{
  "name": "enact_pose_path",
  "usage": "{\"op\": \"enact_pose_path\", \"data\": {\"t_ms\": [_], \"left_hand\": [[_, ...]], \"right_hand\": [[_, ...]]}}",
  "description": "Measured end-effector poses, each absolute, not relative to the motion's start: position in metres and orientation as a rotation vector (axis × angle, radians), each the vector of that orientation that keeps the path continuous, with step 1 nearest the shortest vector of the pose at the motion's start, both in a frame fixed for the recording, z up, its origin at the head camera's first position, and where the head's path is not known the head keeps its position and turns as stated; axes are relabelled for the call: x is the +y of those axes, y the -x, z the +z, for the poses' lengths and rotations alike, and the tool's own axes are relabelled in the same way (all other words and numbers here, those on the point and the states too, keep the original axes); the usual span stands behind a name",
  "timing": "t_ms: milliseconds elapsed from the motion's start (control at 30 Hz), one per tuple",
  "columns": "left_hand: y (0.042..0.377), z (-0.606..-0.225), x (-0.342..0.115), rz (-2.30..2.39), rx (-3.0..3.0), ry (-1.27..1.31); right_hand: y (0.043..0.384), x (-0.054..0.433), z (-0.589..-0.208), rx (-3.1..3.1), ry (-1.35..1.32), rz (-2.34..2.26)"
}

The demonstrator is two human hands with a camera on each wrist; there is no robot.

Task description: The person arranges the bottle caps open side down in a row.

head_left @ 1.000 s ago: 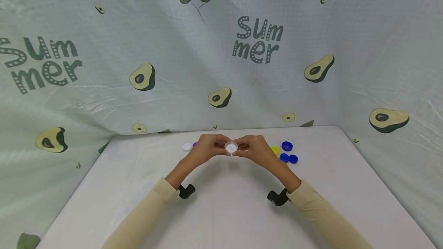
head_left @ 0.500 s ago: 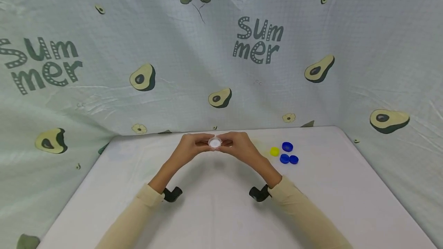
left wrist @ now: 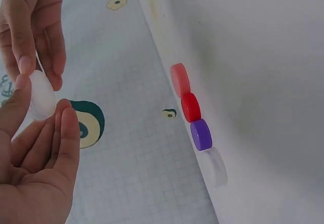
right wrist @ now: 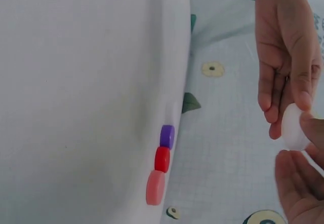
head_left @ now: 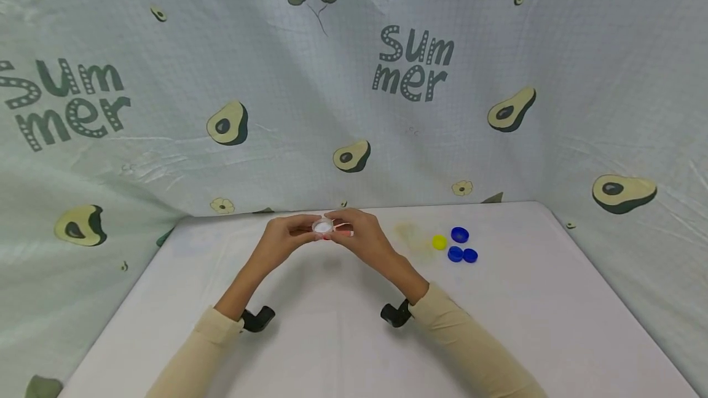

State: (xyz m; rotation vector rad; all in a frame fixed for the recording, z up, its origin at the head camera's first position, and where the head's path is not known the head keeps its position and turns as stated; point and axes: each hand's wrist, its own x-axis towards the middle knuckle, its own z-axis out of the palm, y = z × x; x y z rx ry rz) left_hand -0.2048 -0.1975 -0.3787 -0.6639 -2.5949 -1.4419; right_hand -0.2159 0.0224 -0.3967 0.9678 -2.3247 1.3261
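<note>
Both hands meet above the far side of the table around a round white bottle cap (head_left: 322, 226) with a clear rim. My left hand (head_left: 281, 239) pinches its left edge between thumb and fingers. From the other side, my right hand (head_left: 361, 235) grips it, the thumb lying against the cap (right wrist: 292, 128) in the right wrist view. Below them, in the left wrist view, a row of caps lies on the table: pink (left wrist: 180, 80), red (left wrist: 191, 107), purple (left wrist: 201, 135) and whitish (left wrist: 215, 168). In the head view the hands hide most of this row.
To the right on the white table (head_left: 343, 349) lie a yellow cap (head_left: 439, 242) and blue caps, the larger (head_left: 460, 235) behind two smaller ones. A pale avocado-print curtain (head_left: 276, 78) hangs behind the table. Each wrist carries a black camera.
Both hands have moved left together with the white cap between them. The yellow cap has come fully into view, while the white and purple caps at the left are now covered.
</note>
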Motion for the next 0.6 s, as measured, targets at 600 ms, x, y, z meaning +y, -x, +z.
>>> {"op": "enact_pose_path", "data": {"t_ms": [600], "left_hand": [[0.190, -0.391, -0.220, -1.405, -2.339, 0.521]], "right_hand": [[0.222, -0.011, -0.408, -2.166, -0.960, 1.354]]}}
